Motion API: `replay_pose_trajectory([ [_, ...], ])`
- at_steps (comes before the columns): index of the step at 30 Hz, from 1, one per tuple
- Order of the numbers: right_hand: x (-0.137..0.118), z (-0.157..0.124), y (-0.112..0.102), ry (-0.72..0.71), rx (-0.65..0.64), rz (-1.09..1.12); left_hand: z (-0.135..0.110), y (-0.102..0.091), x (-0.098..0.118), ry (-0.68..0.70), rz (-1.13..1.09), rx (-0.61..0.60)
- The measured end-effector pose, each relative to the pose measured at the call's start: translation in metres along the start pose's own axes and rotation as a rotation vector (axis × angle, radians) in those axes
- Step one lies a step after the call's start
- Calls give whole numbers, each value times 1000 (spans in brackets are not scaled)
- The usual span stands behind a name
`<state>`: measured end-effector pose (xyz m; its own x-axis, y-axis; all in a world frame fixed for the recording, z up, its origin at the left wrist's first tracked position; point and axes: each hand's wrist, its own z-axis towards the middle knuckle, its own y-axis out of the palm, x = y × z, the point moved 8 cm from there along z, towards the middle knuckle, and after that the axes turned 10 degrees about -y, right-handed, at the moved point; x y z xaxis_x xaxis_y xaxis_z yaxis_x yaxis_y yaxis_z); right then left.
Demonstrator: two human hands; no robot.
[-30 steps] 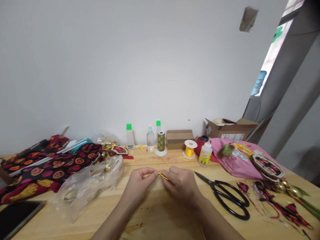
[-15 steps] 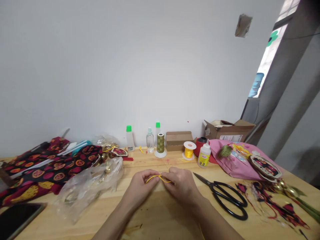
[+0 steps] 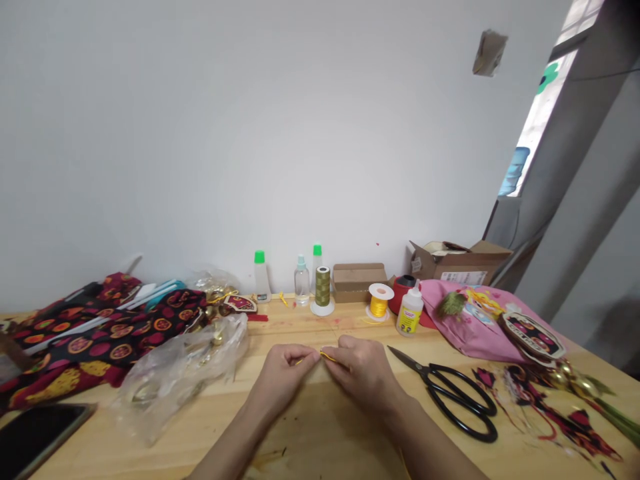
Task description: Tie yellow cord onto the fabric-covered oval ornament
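Note:
A thin yellow cord (image 3: 330, 357) runs between my two hands above the wooden table. My left hand (image 3: 287, 370) pinches it between thumb and forefinger, with a short bit of yellow showing inside the curled fingers. Close beside it, my right hand (image 3: 363, 370) grips the cord too, thumb and forefinger pressed together and nearly touching the left fingertips. Another stretch of the yellow cord hangs by my right forearm at the bottom edge. Whatever lies inside the folded fingers is hidden. Black-handled scissors (image 3: 450, 397) rest just right of my right hand.
Along the wall stand a yellow cord spool (image 3: 379, 303), a glue bottle (image 3: 410, 311), a green thread cone (image 3: 323, 288) and small bottles. Left are a plastic bag (image 3: 185, 373), patterned fabric (image 3: 125, 327) and a phone (image 3: 40, 437). A pink pouch (image 3: 455, 327) and fabric scraps lie right.
The yellow loop that showed above the fingertips has shrunk, and less cord is visible. My hands stay pinched close together in nearly the same spot.

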<state>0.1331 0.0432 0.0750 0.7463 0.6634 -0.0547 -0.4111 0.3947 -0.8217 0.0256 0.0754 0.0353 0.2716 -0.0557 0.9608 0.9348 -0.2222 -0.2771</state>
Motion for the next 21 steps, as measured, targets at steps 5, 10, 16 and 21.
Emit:
replay_pose_trajectory([
  [5,15,-2,-5,199,71,271,7,-5,-9,-43,-28,37],
  [10,40,-14,16,605,134,887,7,-13,-10,-35,2,116],
  [16,37,-17,31,698,18,1284,-5,1,11,68,105,31],
  [21,25,-17,37,724,-7,1544,-8,8,16,74,135,0],
])
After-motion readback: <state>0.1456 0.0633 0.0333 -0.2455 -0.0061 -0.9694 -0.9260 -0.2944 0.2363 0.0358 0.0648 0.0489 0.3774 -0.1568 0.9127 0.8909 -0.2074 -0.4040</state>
